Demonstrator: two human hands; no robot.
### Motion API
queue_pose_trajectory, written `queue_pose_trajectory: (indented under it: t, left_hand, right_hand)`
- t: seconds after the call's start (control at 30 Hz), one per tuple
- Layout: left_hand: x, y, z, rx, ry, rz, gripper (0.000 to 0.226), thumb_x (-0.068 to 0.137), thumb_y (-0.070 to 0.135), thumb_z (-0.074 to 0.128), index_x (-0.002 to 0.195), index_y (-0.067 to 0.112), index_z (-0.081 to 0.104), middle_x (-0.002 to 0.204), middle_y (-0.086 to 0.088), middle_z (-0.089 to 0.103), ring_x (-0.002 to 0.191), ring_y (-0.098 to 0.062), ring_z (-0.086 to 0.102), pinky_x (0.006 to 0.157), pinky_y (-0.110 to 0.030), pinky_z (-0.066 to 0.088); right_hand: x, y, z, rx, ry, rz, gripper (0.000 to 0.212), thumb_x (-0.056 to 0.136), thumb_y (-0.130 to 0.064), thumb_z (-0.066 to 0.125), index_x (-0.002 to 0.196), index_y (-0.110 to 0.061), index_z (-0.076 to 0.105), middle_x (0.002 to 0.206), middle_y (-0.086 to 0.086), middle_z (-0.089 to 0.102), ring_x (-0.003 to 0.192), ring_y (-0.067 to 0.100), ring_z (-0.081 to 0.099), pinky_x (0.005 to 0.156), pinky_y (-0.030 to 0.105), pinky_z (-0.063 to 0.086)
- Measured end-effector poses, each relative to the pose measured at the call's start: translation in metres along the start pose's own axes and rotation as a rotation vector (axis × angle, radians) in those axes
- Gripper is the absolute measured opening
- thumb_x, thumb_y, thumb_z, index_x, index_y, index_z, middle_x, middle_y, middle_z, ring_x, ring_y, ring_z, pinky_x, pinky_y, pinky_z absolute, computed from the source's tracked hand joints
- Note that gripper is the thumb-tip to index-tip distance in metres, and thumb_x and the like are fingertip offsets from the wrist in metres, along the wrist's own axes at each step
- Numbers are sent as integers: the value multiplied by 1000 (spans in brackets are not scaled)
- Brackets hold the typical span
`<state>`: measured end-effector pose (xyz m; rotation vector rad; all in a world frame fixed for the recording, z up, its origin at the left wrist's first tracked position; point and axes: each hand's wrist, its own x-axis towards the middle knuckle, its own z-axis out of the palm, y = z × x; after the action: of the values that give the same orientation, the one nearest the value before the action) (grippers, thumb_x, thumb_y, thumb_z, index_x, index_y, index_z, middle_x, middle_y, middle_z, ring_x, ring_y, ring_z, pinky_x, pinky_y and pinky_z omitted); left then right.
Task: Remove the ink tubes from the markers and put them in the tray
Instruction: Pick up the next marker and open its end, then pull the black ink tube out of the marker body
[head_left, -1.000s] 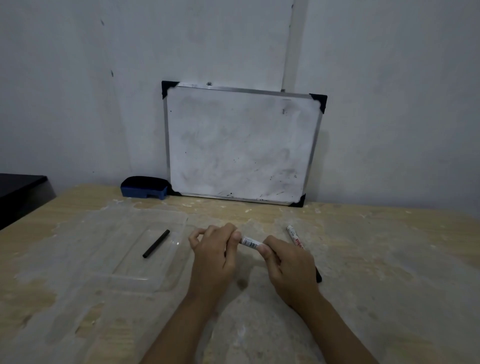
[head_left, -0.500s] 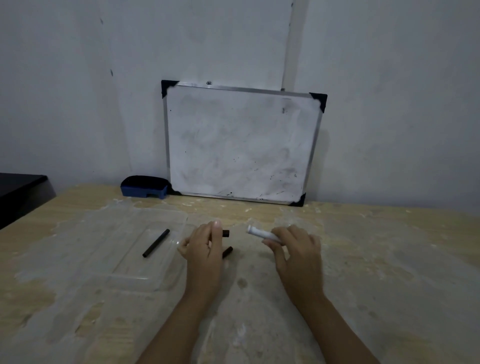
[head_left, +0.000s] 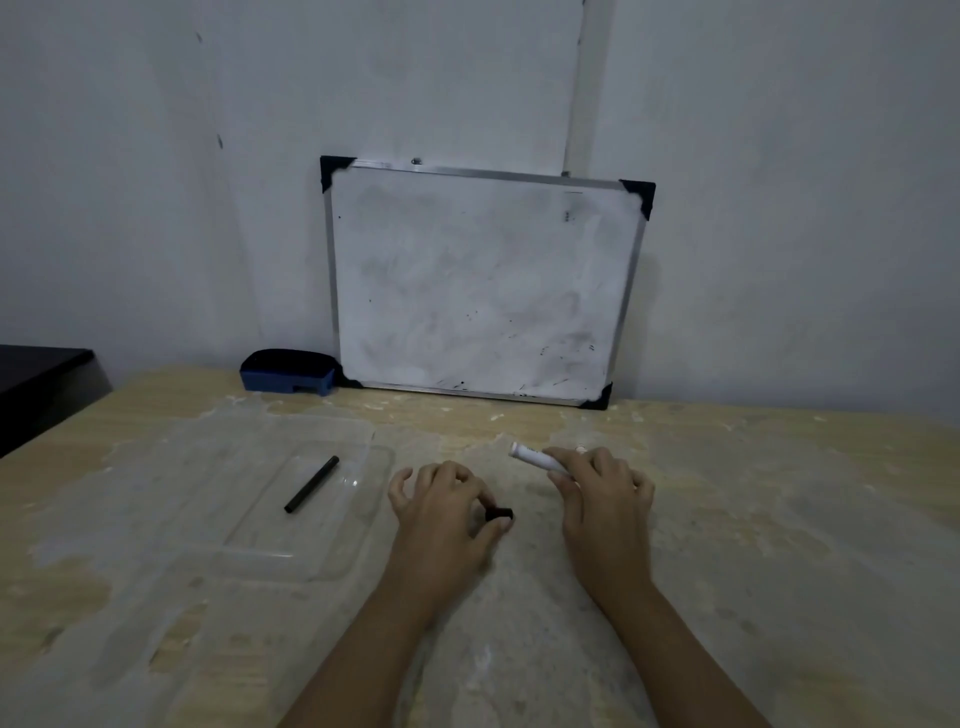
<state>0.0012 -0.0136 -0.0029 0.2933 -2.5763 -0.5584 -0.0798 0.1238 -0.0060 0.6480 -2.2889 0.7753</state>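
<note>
A clear plastic tray (head_left: 234, 467) lies on the table to the left, with one black ink tube (head_left: 311, 483) lying diagonally in it. My left hand (head_left: 441, 514) rests just right of the tray and pinches a short black marker piece (head_left: 500, 513), a cap or end plug, between thumb and fingers, low over the table. My right hand (head_left: 605, 493) holds the white marker body (head_left: 535, 457), whose open end points left and away from me. The two hands are apart. The marker's other end is hidden in my right palm.
A whiteboard (head_left: 483, 291) leans on the wall at the table's back edge, with a blue eraser (head_left: 288, 371) beside its left corner. A dark piece of furniture (head_left: 41, 384) stands off the table's left side. The wooden table (head_left: 779, 519) is blotchy with white stains.
The hands have pulled apart: the black piece came off the white marker. My left hand dropped down and right with it, while my right hand carried the marker body right.
</note>
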Motion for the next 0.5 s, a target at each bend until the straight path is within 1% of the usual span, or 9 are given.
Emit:
queue_pose_trajectory:
  t: [0.07,0.1,0.17,0.2,0.27,0.33,0.4,0.47,0.5]
  left_hand:
    - [-1,1,-1,-64,39,46,33,81,59,47,102,35,56,109,17,49,111,0,38,105,-32,7]
    - [-1,2,-2,-156,62,58,35,82,60,43,106,35,53,109,18,50,108,2,40,104,-28,12]
    - [-2,5,-6,-426,76,24,30,89,51,45,113,34,52,108,17,54,102,2,49,96,-19,31]
    - [-3,7,-9,-555,67,6,27,91,42,47,115,32,53,105,15,58,96,1,54,87,-16,42]
    - [-4,11,-14,-676,71,-7,18,94,27,50,108,26,60,95,8,64,85,-2,62,71,-12,49]
    - [-4,12,-16,-755,84,-47,16,93,18,51,95,20,66,84,2,68,76,-5,64,64,-11,49]
    - [-1,9,-16,-823,99,-121,16,92,15,52,91,18,68,75,-1,67,68,-5,63,61,-11,48]
    - [1,7,-18,-914,82,-177,16,92,13,52,92,15,68,72,-1,67,63,-1,62,59,-10,48]
    - [1,7,-19,-973,57,-198,16,92,12,52,94,12,68,72,-1,67,62,0,63,58,-9,48]
  right_hand:
    - [-1,-2,-1,12,-19,-36,31,88,-33,35,101,-28,62,81,0,59,72,21,55,75,33,28]
    - [-1,-2,-1,23,-26,-54,29,87,-33,35,100,-29,61,81,-1,59,72,21,55,75,32,26]
    - [-1,-3,-2,47,-48,-99,27,88,-32,35,98,-31,59,81,-3,57,75,18,54,78,32,25]
    - [-1,-4,-2,63,-62,-128,26,88,-31,35,98,-32,59,82,-4,57,77,17,53,80,33,26]
    - [-3,-5,-2,84,-64,-189,24,89,-29,37,98,-32,59,83,-4,57,80,15,52,87,35,29]
    - [-3,-6,-1,90,-8,-201,25,88,-32,42,105,-29,60,90,0,59,88,14,49,95,41,34]
    - [-1,-10,-6,105,92,-92,42,84,-41,52,121,-23,53,109,6,58,104,17,46,98,43,38]
    - [1,-17,-13,189,212,78,71,74,-49,67,130,-13,42,123,11,50,115,21,42,100,32,32]
    - [1,-21,-16,284,254,153,79,70,-47,71,131,-11,38,126,11,46,117,20,41,99,23,30]
